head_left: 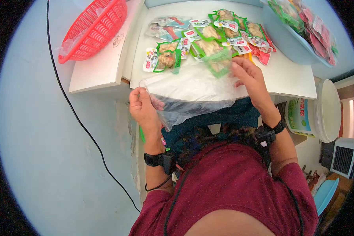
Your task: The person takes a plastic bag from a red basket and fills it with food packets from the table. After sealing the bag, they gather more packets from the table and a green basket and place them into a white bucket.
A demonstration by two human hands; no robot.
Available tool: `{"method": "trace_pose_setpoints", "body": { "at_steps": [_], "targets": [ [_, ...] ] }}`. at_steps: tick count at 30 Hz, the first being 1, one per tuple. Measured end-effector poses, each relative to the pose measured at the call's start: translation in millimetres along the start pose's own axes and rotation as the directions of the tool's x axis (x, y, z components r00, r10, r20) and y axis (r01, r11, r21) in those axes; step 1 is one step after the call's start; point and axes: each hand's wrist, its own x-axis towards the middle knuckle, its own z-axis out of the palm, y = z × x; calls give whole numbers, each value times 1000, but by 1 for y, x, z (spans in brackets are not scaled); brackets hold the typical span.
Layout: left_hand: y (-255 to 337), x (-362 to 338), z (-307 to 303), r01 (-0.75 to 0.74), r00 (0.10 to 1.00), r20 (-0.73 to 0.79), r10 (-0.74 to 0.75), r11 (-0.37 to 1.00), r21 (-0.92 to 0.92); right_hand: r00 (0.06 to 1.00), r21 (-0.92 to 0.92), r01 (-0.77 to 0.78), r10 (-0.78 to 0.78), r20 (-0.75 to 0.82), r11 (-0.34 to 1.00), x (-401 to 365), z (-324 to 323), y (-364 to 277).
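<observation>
Head view, looking down. The clear plastic bag (192,88) is hard to read: its film is nearly the colour of the white table (106,67), and its far edge blurs over a green packet (218,63), so whether that packet lies in the bag or under it cannot be told. The blue basin (287,41) and red basket (94,27) are cut off at the top of the frame.

The bag straddles the table's near edge, its lower part hanging off towards the person's lap. Bare tabletop lies to the left, below the basket; ahead, snack packets (208,33) crowd the surface just beside the bag.

The bag's long axis runs left–right, along the table edge. The left hand (143,106) is closed, pinching the bag's left end. The right hand (249,76) rests curled fingers on the right end – whether they clamp the film cannot be told.
</observation>
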Motion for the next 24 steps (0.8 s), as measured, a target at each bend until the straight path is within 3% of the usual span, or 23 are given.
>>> {"method": "trace_pose_setpoints", "body": {
  "at_steps": [4,7,10,13,15,20,24],
  "targets": [
    [-1,-6,1,36,998,54,-36,999,3,993,-111,117,-115,22,987,15,4,24],
    [-1,-10,0,30,997,64,-34,998,56,994,155,80,-68,-84,985,17,4,21],
    [-2,-13,0,33,997,62,-36,999,39,1000,249,11,-5,-24,968,17,4,17],
    [-3,-11,1,52,998,-19,-52,999,-11,982,221,-185,174,70,958,6,9,1],
    [-8,-6,-6,43,997,-57,-47,997,-62,967,162,-226,202,154,960,-6,7,-3],
    [-6,-2,-4,10,995,-103,-21,994,-107,934,96,-212,173,312,973,-23,-1,9],
    [-8,1,-7,-4,990,-144,-6,998,-70,936,29,-239,223,274,970,-23,-10,1]
  ]
}}
